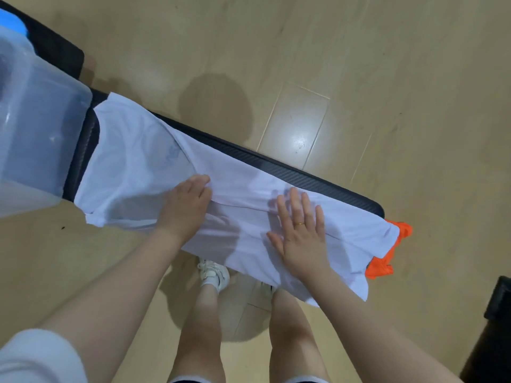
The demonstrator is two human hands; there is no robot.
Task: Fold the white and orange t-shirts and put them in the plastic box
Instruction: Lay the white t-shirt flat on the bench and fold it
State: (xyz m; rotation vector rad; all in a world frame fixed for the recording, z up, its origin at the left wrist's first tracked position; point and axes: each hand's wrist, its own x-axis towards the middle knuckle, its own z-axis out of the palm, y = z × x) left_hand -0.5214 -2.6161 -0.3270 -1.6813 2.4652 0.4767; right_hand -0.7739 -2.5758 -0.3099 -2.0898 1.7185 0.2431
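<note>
the left hand point(185, 201) pinches a fold of the white t-shirt point(143, 167) while the right hand point(300, 230) presses flat and released beside it, and the hem overhanging the black bench point(318, 175) near the right wrist could drag the shirt off, onto the orange t-shirt point(387, 261) or away from the plastic box point(33, 128) beyond the left hand.

We see a white t-shirt point(154, 167) with a faint bluish print, an orange t-shirt point(387, 261) at lower right, a black table point(318, 178) with a woven texture, a translucent plastic box point(30, 128) at upper left, and a tan wood-grain floor point(387, 64).
</note>
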